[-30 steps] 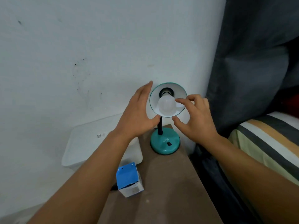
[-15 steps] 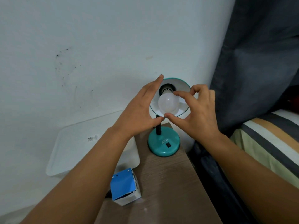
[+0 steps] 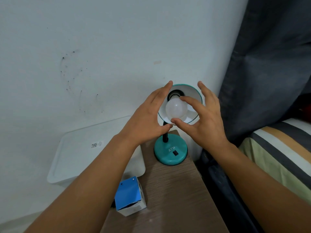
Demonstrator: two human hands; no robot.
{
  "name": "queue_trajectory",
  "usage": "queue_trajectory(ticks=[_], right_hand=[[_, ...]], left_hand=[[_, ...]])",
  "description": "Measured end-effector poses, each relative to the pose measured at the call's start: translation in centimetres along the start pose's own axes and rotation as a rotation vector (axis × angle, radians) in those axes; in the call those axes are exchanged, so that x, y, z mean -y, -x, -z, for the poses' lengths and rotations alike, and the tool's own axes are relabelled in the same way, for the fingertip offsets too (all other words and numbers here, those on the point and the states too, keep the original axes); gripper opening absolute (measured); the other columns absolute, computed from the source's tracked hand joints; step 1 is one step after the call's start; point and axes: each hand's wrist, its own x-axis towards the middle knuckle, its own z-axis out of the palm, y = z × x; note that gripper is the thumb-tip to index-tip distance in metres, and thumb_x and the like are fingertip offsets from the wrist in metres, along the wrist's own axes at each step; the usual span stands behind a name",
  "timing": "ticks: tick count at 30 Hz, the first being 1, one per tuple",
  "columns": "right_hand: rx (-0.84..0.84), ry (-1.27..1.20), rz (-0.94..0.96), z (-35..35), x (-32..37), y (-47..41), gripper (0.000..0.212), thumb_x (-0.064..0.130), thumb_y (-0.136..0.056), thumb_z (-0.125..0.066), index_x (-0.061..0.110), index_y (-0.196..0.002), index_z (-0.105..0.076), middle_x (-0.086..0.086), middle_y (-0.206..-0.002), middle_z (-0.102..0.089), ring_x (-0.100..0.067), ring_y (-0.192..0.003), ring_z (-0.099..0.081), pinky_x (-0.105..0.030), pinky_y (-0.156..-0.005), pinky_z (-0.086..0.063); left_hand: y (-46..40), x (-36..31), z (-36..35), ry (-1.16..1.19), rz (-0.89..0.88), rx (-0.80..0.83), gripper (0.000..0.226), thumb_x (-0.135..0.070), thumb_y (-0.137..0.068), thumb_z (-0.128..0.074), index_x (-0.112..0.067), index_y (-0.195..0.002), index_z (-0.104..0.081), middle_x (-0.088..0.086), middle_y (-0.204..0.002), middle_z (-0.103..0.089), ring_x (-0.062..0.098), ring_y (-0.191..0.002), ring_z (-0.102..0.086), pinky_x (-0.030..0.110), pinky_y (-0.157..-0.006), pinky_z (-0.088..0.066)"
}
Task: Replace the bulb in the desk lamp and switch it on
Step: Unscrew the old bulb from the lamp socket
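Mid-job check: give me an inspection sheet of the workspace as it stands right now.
Surface: wood-grain tabletop, against a white wall.
Job's things: teal desk lamp upright at the far end, shade tilted toward the camera; white bulb seated in its socket, unlit; black switch on the base.
Clutter: blue and white box at the table's left edge.
Hands: left hand open, fingers straight along the shade's left rim; right hand pinches the bulb between thumb and forefinger.
Cables: nothing seen.
Surroundings: white lidded bin left of the table; dark curtain and striped bedding on the right.
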Motion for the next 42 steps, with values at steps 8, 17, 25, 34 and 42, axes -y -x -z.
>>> queue_trajectory(ticks=[8,17,25,34,42], right_hand=[[0.178,-0.158,0.000,0.6,0.1,-0.1,0.068,0.035,-0.073,-0.076,0.036,-0.135,-0.048,0.002,-0.156,-0.021,-0.022,-0.142,-0.020,-0.017,-0.105,-0.012],[0.156,-0.182,-0.068,0.5,0.0,-0.4,0.065,0.040,-0.070,-0.083,0.030,-0.127,-0.053,0.000,-0.143,-0.036,-0.021,-0.131,-0.033,-0.029,-0.105,-0.029],[0.241,-0.226,-0.038,1.0,-0.6,-0.6,0.082,0.044,-0.066,-0.084,0.031,-0.134,-0.041,0.004,-0.144,-0.032,-0.019,-0.132,-0.032,-0.031,-0.107,-0.031],[0.283,-0.158,-0.028,1.0,-1.3,-0.9,0.069,0.042,-0.075,-0.078,0.038,-0.136,-0.045,0.003,-0.147,-0.028,-0.020,-0.133,-0.026,-0.035,-0.107,-0.028],[0.243,-0.143,-0.042,0.7,-1.2,-1.1,0.079,0.053,-0.063,-0.083,0.033,-0.128,-0.043,0.005,-0.140,-0.039,-0.019,-0.127,-0.036,-0.034,-0.102,-0.036]], left_hand=[[0.3,-0.2,0.0,0.040,0.011,-0.012,0.111,-0.025,-0.076,-0.084,-0.036,-0.157,-0.009,-0.013,-0.156,-0.030,0.002,-0.140,-0.032,0.021,-0.107,-0.040],[0.3,-0.7,0.1,0.054,0.024,0.001,0.109,-0.026,-0.078,-0.083,-0.037,-0.157,-0.009,-0.016,-0.159,-0.026,0.002,-0.143,-0.028,0.029,-0.113,-0.040],[0.2,-0.4,0.1,0.080,0.012,-0.003,0.110,-0.027,-0.075,-0.085,-0.038,-0.157,-0.012,-0.021,-0.156,-0.028,-0.007,-0.137,-0.030,0.020,-0.107,-0.042],[0.1,0.3,0.3,0.094,-0.002,0.011,0.112,-0.020,-0.073,-0.088,-0.042,-0.155,-0.016,-0.030,-0.146,-0.030,-0.008,-0.129,-0.037,0.003,-0.096,-0.040],[0.0,0.2,0.3,0.103,-0.011,0.015,0.111,-0.023,-0.074,-0.088,-0.044,-0.154,-0.015,-0.031,-0.146,-0.029,-0.011,-0.126,-0.036,0.000,-0.095,-0.037]])
